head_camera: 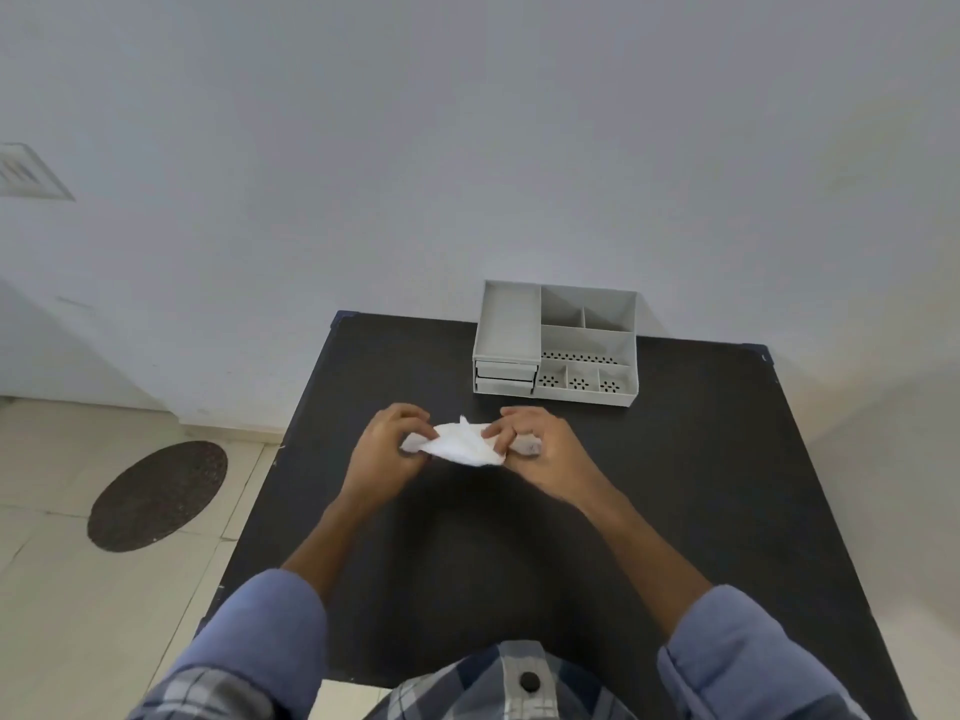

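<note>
Black counter (675, 485), grey organizer (556, 345) behind | my left hand (387, 449) and right hand (540, 444) each pinch white cloth (462, 444) ends, holding it taut for folding.

Setting: plain indoor room, prob. small office or study corner; exact type can't tell. Evidence: black desk (675, 459) w/ corner caps, set against bare off-white wall (467, 148); grey plastic organiser (589, 339) at desk's far edge, w/ open compartments, perforated bases, shallow drawers at left front; beige tiled floor (62, 589) w/ pale skirting; round dark mat (156, 496) on floor, left of desk; slatted vent (31, 171) far left
</note>
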